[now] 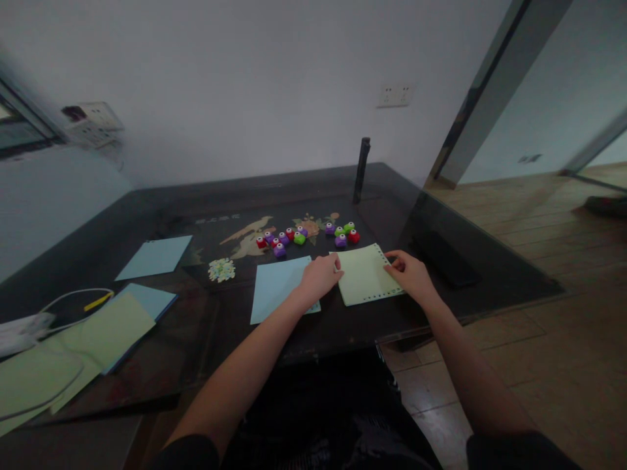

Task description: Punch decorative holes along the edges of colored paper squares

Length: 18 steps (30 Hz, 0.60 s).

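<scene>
1. Dark glass desk point(161, 365) against a white wall, wood floor to the right.
2. Left hand point(321, 275) curled loosely, fingers on the left edge of the pale green sheet point(365, 277).
3. Right hand point(410, 274) pinches that sheet's right edge.
4. Light blue sheet point(277, 290) lies under the left hand.
5. Small coloured punches point(294, 238) sit just beyond both hands.
6. Paper confetti point(222, 269) further left.

It looks like a room in a home: a dark glass-topped table point(147, 215) against a plain white wall with a socket plate point(394, 95), wood-plank floor point(548, 228), and a doorway beside.
</scene>
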{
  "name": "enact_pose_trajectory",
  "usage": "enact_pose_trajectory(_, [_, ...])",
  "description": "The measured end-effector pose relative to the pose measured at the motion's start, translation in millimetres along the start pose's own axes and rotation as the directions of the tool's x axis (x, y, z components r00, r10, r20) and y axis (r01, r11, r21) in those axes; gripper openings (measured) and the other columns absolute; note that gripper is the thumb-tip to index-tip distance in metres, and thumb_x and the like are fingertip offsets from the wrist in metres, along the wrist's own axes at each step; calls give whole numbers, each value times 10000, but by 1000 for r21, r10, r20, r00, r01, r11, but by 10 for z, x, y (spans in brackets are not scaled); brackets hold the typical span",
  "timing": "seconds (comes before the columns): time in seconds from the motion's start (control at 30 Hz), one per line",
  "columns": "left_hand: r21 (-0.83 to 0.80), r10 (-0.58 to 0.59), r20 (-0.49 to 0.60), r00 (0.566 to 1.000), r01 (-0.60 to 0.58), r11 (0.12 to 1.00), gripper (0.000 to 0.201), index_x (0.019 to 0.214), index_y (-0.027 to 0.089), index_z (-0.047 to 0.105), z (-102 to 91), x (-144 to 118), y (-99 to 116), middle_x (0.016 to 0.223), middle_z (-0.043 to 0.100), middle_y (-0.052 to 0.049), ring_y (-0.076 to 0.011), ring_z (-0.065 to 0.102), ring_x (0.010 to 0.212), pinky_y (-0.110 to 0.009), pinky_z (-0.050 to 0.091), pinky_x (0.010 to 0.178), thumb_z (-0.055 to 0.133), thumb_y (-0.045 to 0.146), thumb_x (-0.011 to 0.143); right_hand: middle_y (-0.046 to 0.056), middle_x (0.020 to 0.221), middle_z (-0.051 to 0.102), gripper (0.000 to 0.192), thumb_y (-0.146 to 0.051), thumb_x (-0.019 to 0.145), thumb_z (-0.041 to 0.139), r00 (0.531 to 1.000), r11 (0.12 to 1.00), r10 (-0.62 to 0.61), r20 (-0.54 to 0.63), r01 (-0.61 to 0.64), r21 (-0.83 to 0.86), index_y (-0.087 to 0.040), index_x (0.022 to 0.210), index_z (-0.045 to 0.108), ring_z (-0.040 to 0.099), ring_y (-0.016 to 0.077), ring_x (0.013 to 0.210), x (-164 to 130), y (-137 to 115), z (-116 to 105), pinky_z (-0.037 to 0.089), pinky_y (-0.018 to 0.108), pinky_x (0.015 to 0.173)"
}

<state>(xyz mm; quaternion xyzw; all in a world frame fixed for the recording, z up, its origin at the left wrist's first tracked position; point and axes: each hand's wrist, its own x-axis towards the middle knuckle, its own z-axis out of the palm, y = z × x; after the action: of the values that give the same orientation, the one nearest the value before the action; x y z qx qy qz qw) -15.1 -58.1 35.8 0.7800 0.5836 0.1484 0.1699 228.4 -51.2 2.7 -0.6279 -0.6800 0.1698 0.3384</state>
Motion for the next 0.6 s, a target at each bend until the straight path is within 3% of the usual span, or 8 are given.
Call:
enact_pose_trajectory(0.27, [55, 40, -26, 999, -39, 998, 138, 922, 211, 570, -80, -77, 74, 805, 646, -61, -234, 611, 767, -312, 439, 673, 528, 303, 829, 22, 722, 541, 243, -238, 716, 578, 997, 993, -72, -35, 68, -96, -181, 943, 645, 501, 158, 609, -12, 5, -9, 413, 296, 613])
enact_pose_trajectory(0.43, [46, 264, -14, 964, -264, 964, 131, 924, 204, 570, -86, -248, 237, 964, 615, -64, -221, 584, 895, -316, 454, 760, 541, 283, 823, 38, 778, 521, 216, -276, 762, 545, 990, 988, -101, -99, 88, -127, -190, 928, 654, 494, 163, 633, -43, 8, -46, 418, 309, 637])
enact_pose_trajectory(0.6, [158, 421, 28, 907, -420, 894, 248, 1038, 212, 552, 1, -476, 371, 1164, 563, -74, -253, 497, 1101, -386, 427, 899, 579, 248, 794, 54, 805, 580, 200, -248, 752, 537, 990, 996, -80, -113, 74, -51, -182, 897, 657, 540, 176, 689, -54, 13, -44, 436, 316, 685])
